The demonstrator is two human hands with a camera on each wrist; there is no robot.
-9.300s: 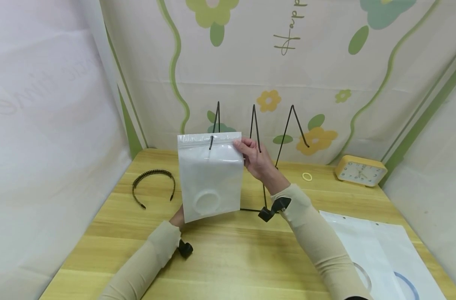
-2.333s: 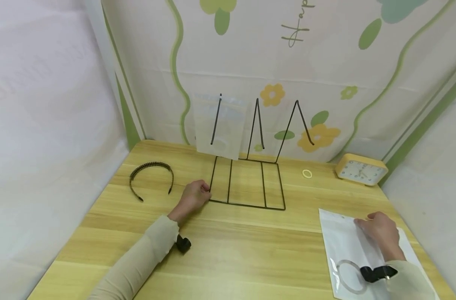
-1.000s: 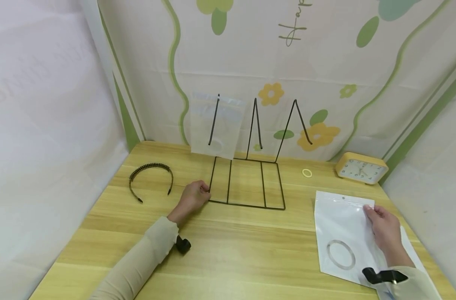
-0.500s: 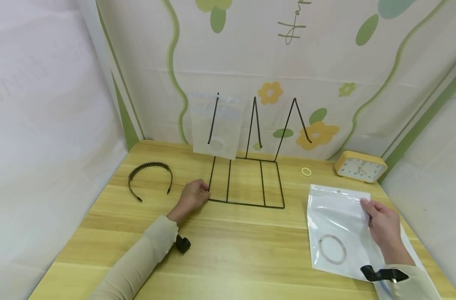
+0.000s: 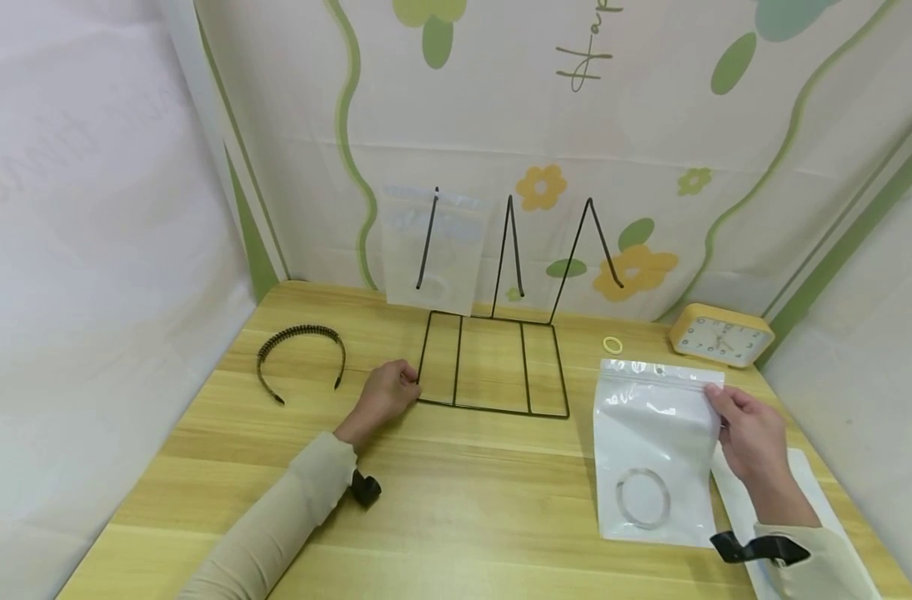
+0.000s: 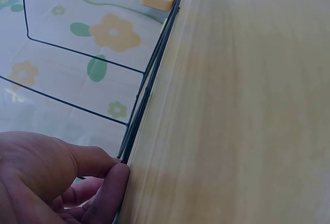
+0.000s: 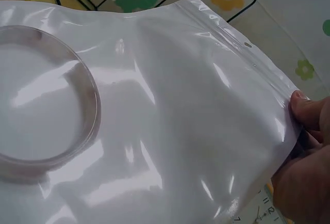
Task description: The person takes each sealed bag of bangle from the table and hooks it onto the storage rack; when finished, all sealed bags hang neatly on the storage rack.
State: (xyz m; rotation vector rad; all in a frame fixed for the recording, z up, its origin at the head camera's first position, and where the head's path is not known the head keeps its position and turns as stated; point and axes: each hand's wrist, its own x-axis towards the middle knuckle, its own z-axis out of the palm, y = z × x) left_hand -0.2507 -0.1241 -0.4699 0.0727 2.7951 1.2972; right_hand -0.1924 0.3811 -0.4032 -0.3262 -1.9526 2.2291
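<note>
My right hand [image 5: 756, 437] pinches the upper right edge of a white zip-lock bag [image 5: 651, 425], just below its seal. A clear, pale bangle [image 7: 92, 92] shows through the bag's lower part, and the top strip has a small hang hole. My left hand [image 5: 384, 393] holds the front left corner of a black wire display rack [image 5: 493, 409], thumb and index finger at the wire in the left wrist view. Three hooks rise along the rack's back. From the left one hangs another white zip-lock bag [image 5: 456, 258]; the middle and right hooks carry nothing.
Another white bag [image 5: 819, 492] lies on the wooden table [image 5: 456, 517], partly under my right forearm. A yellow clock [image 5: 722, 335] stands at the back right, a small pale yellow ring [image 5: 613, 338] beside it. A dark headband [image 5: 302, 331] lies left of the rack.
Earlier, both hands were at the bag on the left hook. Since then my right hand has picked up a bag from the right and moved it left and away from me. My left hand stays on the rack.
</note>
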